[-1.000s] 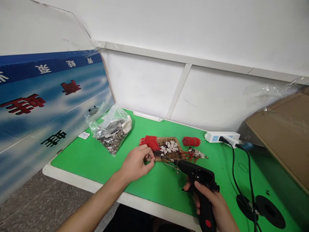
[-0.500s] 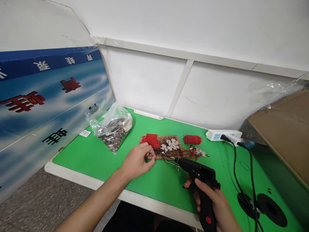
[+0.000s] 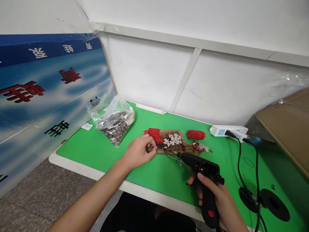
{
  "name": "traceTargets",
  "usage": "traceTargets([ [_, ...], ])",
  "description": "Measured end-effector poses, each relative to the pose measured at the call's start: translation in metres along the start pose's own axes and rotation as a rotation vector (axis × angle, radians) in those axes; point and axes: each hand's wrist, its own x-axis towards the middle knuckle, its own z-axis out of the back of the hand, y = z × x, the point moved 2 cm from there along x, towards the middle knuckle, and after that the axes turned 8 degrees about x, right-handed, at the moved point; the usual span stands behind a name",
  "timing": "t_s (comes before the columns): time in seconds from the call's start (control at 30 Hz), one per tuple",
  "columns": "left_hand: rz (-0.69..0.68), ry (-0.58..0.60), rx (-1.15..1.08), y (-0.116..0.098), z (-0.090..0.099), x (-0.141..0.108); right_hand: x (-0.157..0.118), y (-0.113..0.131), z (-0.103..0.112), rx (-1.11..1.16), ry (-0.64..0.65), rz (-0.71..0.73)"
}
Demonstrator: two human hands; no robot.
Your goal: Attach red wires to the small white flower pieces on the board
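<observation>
My right hand (image 3: 217, 193) is wrapped round the grip of a black soldering gun (image 3: 205, 167), which has a red dot low on its handle. Its thin tip points left, over the front of a scorched brown board (image 3: 180, 147). At the board's front left edge my left hand (image 3: 140, 151) is closed in a pinch, close to the tip; what the fingers hold is too small to make out. Red wires (image 3: 154, 134) lie side by side on the board's left part. Small silvery metal pieces (image 3: 173, 140) are scattered on its middle.
Right of the board lie a tied bundle of red wires (image 3: 195, 134) and a pile of wired metal pieces (image 3: 201, 147). A clear bag of metal parts (image 3: 117, 127) stands left. Back right are a power strip (image 3: 225, 131) and cords; a black spool (image 3: 274, 204) lies front right.
The view has shifted a little, so the table's things sit slightly further right and higher. Both hands keep nearly the same place over the board, with the soldering gun still in my right hand.
</observation>
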Motion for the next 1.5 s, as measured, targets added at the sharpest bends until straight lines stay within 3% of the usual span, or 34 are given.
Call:
traceTargets([
  [0.43,-0.093,0.018,0.018,-0.001,0.001,0.005,-0.004,0.002,0.0,-0.011,-0.014,0.007],
  [0.77,-0.104,0.017,0.019,-0.001,0.001,0.005,0.008,-0.012,0.01,0.105,-0.007,-0.093],
  [1.2,-0.093,0.021,0.028,0.0,0.0,0.007,-0.003,0.005,0.001,-0.046,-0.083,-0.132],
  [1.5,-0.079,0.032,0.029,0.001,-0.001,0.008,-0.002,-0.001,0.005,-0.039,-0.077,-0.122],
])
